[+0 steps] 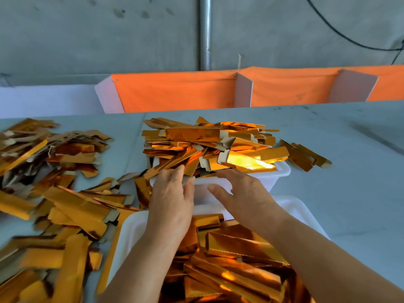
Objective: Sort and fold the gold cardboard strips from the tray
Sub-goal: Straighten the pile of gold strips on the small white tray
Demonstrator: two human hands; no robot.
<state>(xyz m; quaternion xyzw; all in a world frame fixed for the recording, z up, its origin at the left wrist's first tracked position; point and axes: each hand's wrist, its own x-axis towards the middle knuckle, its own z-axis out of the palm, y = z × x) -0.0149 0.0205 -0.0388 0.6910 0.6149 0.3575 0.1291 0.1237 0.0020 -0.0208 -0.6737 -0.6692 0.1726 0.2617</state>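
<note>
No firm grip is confirmed. My left hand (172, 193) has its fingers spread, tips touching the gold cardboard strips (209, 145) at the near edge of the heap; whether one is pinched I cannot tell. My right hand (242, 191) is open, fingers resting against the near rim of the white tray (282, 171) that carries the heap. Nearer me, below both wrists, a second white tray (306, 213) holds more gold pieces. Left of the grip, loose strips (72, 206) litter the surface (349, 154). I judge this the picking step; next, isolate one strip, lift it clear and fold.
</note>
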